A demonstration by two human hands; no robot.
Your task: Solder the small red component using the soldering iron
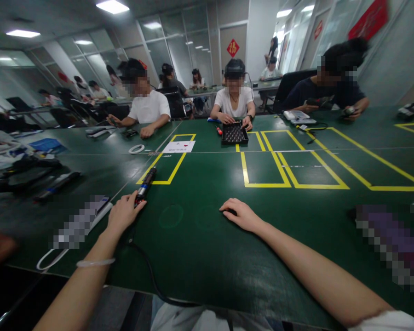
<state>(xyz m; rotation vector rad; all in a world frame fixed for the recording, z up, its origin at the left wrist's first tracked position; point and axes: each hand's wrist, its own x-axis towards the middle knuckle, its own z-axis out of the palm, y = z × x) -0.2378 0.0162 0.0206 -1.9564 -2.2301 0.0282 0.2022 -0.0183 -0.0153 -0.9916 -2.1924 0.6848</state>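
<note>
Black cylindrical tool [146, 184] with a blue band lies slanted at the left of the green table [200, 257], its far end reaching into a yellow tape outline [177, 168]. The person's left hand [124, 211] clasps its near end, thumb on one side and fingers on the other; how firmly, I cannot tell. A black cable [148, 266] runs from near this hand to the table's front edge; whether it joins the tool is hidden. A pale bracelet [95, 263] circles the left forearm.

Well apart, the right hand [243, 215] rests on the bare green surface, fingers loosely bent and thumb parted from them, pinching nothing visible.

Beside the left hand lies a blurred-out flat object [84, 220] with a white loop [48, 259] at its near end. Beyond the tool, a white sheet of paper [180, 146] overlaps the tape outline, with a white ring [135, 153] to its left. Across the table, a co-worker [233, 101] has both hands at a black tray [235, 142], just beside a small red object [218, 130].
</note>
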